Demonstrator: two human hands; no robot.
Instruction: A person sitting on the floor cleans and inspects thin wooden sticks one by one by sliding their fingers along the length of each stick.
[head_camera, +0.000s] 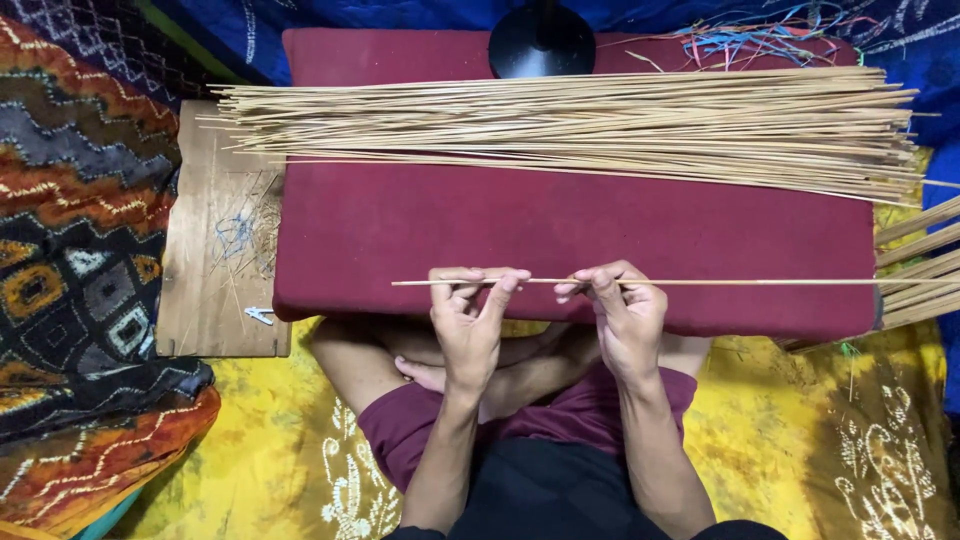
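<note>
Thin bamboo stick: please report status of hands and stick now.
Left hand and right hand both pinch thin pale bamboo stick. Stick level over maroon cushioned board. Big stick bundle lies behind, apart. Nothing in the way.

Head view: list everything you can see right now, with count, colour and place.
thin stick: one, pale tan, held level over the cushion's near edge
stick bundle: many, pale tan, lying across the cushion's far side
more sticks: several, tan, at the right edge
cushion: one, dark red, centre
black round base: one, top centre on the cushion
wooden board: one, light brown, left of the cushion, strewn with shavings
coloured strands: a tangle, blue and red, top right
patterned cloth: orange, black and grey, left
yellow cloth: underneath, near side
left hand: pinching the thin stick
right hand: pinching the thin stick
</note>
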